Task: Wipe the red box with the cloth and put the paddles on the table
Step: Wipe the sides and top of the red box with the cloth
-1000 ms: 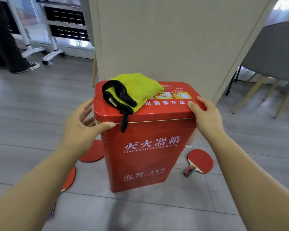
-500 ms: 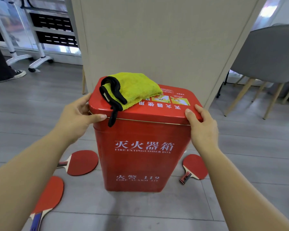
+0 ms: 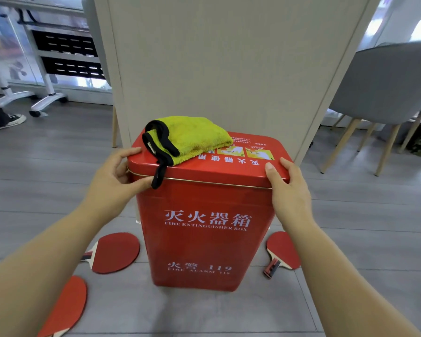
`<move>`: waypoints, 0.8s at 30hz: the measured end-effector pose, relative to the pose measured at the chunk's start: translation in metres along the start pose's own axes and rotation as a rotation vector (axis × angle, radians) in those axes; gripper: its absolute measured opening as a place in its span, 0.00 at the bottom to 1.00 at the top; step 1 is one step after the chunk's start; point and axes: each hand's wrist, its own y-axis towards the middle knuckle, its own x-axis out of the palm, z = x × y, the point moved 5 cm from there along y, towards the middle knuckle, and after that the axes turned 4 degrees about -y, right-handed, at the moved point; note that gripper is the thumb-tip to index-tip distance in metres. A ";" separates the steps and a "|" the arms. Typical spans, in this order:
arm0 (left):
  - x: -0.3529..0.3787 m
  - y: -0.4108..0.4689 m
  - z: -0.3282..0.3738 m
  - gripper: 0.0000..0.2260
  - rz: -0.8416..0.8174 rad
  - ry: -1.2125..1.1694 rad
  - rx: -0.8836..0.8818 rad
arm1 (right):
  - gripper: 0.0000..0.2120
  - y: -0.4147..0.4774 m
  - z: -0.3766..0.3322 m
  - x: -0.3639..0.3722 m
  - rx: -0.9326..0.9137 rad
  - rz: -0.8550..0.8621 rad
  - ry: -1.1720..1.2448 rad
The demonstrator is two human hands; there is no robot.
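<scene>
Grey floor (image 3: 355,215), left hand (image 3: 110,183), right hand (image 3: 291,193) seemingly gripping red box (image 3: 204,242) lid

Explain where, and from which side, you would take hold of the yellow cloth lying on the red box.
Pinch the cloth at its thick, black-trimmed folded end, coming from above on the left, where the left hand holds the red box at the lid corner beside it. That end is bunched up near the lid's edge, so fingers should close on it easily; the rest lies flatter.

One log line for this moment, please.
left hand: holds red box | right hand: holds red box | cloth: on red box | paddles: three on floor
</scene>
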 end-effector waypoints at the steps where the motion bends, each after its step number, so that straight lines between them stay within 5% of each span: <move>1: 0.001 -0.001 0.000 0.25 0.000 -0.007 -0.003 | 0.24 0.001 -0.002 0.001 0.011 0.022 0.017; 9: -0.002 0.000 -0.012 0.29 0.105 0.020 0.003 | 0.25 0.023 -0.012 0.009 0.032 0.084 0.064; 24: 0.034 -0.005 -0.013 0.30 0.241 0.004 0.015 | 0.23 0.074 0.006 0.009 -0.013 -0.095 0.160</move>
